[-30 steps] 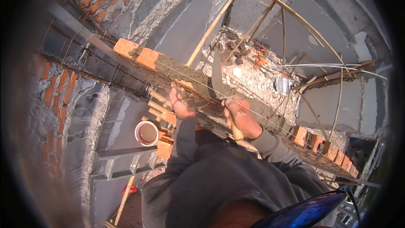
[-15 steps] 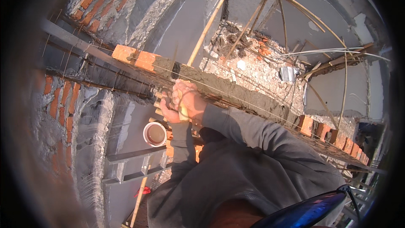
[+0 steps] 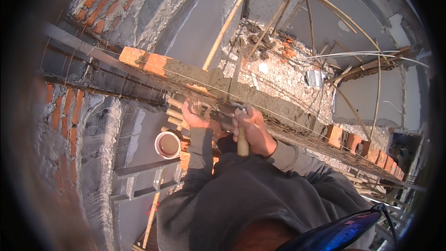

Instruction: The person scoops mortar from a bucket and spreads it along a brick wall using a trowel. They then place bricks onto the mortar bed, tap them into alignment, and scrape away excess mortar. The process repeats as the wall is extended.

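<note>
My right hand [image 3: 253, 130] is closed around the wooden handle of a trowel [image 3: 243, 144]. The trowel's narrow blade points away from me, across a bed of grey mortar [image 3: 274, 103] on the wall top. My left hand [image 3: 196, 115] is beside the wall's near edge, to the left of the trowel. Its fingers look apart and partly shaded, and I make out nothing held in them. Just beyond it an orange brick piece [image 3: 200, 88] shows at the mortar's edge. A taut string [image 3: 211, 85] runs along the wall above the mortar.
Orange bricks [image 3: 155, 64] stand at the wall's left end, with more bricks [image 3: 334, 135] to the right. A round bucket [image 3: 167, 145] and a metal ladder [image 3: 134, 181] are below left. Bamboo poles [image 3: 227, 23] rise beyond the wall, above rubble [image 3: 265, 79].
My hands have moved apart. The right one has shifted right and toward me with the trowel, whose blade now shows over the mortar. The left stays near the wall edge.
</note>
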Tool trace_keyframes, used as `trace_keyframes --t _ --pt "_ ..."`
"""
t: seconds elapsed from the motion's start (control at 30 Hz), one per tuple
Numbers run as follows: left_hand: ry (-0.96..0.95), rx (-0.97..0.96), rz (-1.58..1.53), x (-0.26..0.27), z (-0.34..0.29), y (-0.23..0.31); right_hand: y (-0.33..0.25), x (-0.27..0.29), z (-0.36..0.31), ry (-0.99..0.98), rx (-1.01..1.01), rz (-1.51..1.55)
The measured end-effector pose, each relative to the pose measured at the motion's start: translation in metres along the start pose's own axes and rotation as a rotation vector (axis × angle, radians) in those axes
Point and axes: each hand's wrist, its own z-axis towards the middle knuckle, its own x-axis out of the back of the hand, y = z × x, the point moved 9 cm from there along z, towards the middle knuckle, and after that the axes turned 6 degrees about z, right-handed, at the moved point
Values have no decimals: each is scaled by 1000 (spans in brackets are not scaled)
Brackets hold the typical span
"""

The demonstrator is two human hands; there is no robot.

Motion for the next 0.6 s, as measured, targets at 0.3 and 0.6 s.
trace_keyframes --t 0.3,0.6 --pt "43 -227 183 56 9 -18 84 -61 82 48 128 -245" --pt "-67 -258 92 97 7 -20 94 -153 179 70 257 -731"
